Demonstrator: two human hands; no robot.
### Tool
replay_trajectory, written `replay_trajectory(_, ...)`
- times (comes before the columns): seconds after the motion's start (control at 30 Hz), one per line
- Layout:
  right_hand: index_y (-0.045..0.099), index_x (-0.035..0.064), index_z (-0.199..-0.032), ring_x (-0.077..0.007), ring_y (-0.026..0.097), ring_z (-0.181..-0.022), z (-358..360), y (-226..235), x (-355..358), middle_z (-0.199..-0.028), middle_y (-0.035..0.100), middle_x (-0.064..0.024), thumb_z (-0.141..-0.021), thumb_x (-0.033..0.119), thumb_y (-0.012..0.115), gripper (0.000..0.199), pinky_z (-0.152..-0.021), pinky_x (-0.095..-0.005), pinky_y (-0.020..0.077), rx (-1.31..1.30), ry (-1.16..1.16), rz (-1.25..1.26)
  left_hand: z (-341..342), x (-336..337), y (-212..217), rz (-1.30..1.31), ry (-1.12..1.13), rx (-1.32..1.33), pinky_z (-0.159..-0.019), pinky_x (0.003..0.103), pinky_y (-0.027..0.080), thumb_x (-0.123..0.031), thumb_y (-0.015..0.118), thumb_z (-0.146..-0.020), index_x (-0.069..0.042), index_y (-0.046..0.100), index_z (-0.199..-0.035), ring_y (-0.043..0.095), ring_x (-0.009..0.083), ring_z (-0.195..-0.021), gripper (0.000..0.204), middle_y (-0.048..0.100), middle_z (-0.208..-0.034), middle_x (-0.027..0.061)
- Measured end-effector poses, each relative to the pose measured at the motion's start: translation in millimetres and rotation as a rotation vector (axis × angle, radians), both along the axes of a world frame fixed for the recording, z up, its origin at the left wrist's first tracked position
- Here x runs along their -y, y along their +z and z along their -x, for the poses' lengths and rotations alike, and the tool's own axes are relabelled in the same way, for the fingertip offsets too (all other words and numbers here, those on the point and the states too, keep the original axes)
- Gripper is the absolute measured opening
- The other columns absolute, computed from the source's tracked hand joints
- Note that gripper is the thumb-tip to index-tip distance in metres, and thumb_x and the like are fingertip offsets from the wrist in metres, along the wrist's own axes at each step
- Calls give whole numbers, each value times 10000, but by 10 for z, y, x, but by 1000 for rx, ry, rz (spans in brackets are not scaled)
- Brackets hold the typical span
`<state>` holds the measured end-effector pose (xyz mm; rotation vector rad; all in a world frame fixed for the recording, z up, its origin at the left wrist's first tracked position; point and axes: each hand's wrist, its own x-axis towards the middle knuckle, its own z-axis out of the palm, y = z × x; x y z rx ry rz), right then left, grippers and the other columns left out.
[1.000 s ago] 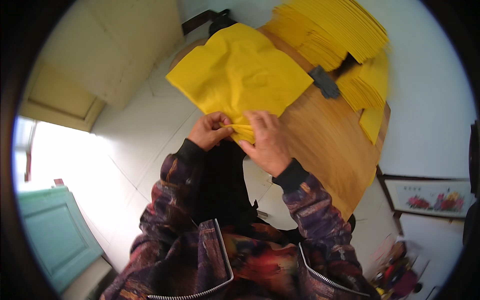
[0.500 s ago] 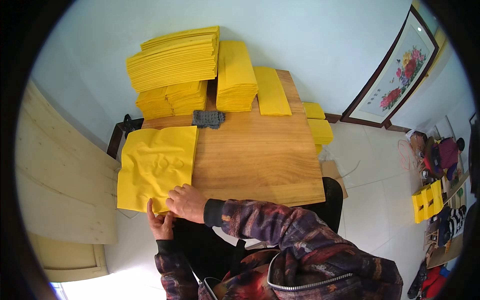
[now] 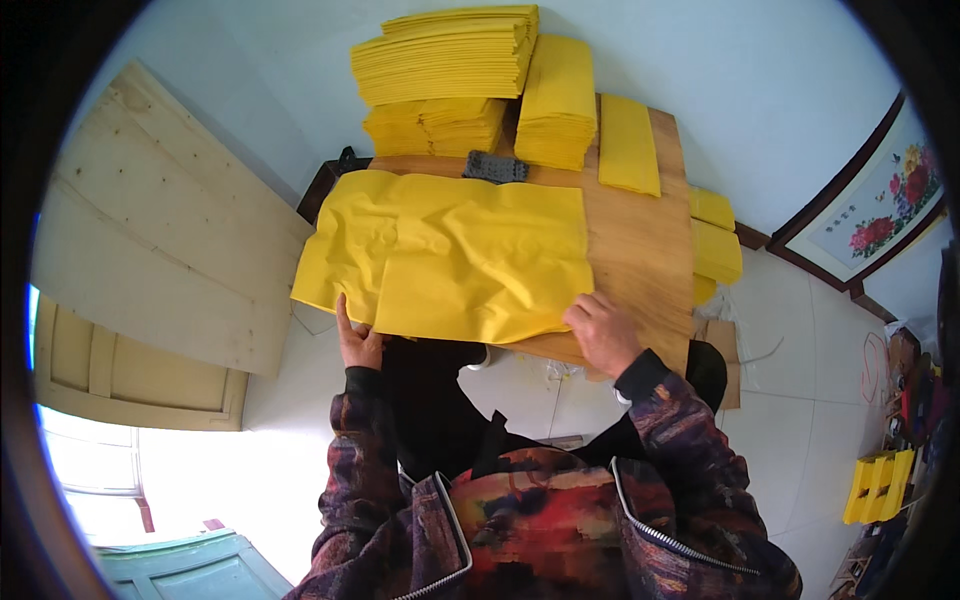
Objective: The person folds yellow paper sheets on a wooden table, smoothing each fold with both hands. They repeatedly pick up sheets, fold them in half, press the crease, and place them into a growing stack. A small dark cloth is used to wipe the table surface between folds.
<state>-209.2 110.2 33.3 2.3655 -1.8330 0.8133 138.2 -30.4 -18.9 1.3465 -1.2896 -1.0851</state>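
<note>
A wide, wrinkled yellow sheet (image 3: 480, 270) lies along the near left part of the wooden table. An edge running toward me divides it into a narrower left part and a longer right part. My left hand (image 3: 360, 340) is at its near edge, index finger stretched up over the sheet, the thumb and other fingers gathered at the rim. My right hand (image 3: 605, 335) has its fingers closed on the sheet's near right corner. What lies under the sheet is hidden.
Tall stacks of folded yellow pieces (image 3: 440, 65) stand at the table's (image 3: 640, 250) far side, with another stack (image 3: 555, 110) and a flat yellow piece (image 3: 630, 145) beside them. A grey knitted cloth (image 3: 496, 167) lies before them. More yellow bundles (image 3: 716, 250) sit past the right edge.
My right hand has moved from beside my left hand far to the right, drawing the yellow layer out so the sheet spans much more of the table. The view has shifted left and down.
</note>
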Motion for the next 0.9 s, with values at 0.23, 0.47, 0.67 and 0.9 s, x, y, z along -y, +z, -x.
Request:
replay_trajectory(0.23, 565, 63, -791, -267, 553, -820, 476, -121, -701, -813, 545, -65, -732, 3, 581, 85, -677, -353, 472, 8, -153, -18, 332, -317, 351, 318, 61, 676, -559, 305, 451, -50, 641, -765, -108, 481, -1305, 512, 157, -546, 566, 477, -596, 27)
replay_trajectory(0.47, 570, 60, -786, -272, 548, -799, 599, -174, -1089, -792, 540, -71, -733, 16, 592, 71, -689, -363, 454, 31, -287, -21, 1673, -1045, 385, 768, -901, 869, -1082, 460, 294, -292, 746, -732, -125, 404, -1387, 344, 346, -1327, 758, 373, -1438, 138)
replay_trajectory(0.67, 582, 61, -806, -268, 534, -855, 568, -132, -1204, -835, 540, -65, -744, 25, 596, 73, -728, -364, 436, 14, -310, -65, 2075, -1041, 150, 780, -948, 1059, -1086, 455, 268, -279, 744, -693, -167, 395, -1400, 326, 292, -1349, 797, 327, -1484, 80)
replay_trajectory(0.9, 584, 21, -1001, -314, 522, -1036, 389, 207, -1120, -1051, 557, -115, -755, 131, 671, 283, -893, -402, 411, 115, -207, -236, 1952, -1002, 28, 860, -885, 1052, -1088, 460, 255, -214, 710, -710, -189, 407, -1397, 316, 282, -1356, 751, 320, -1489, 70)
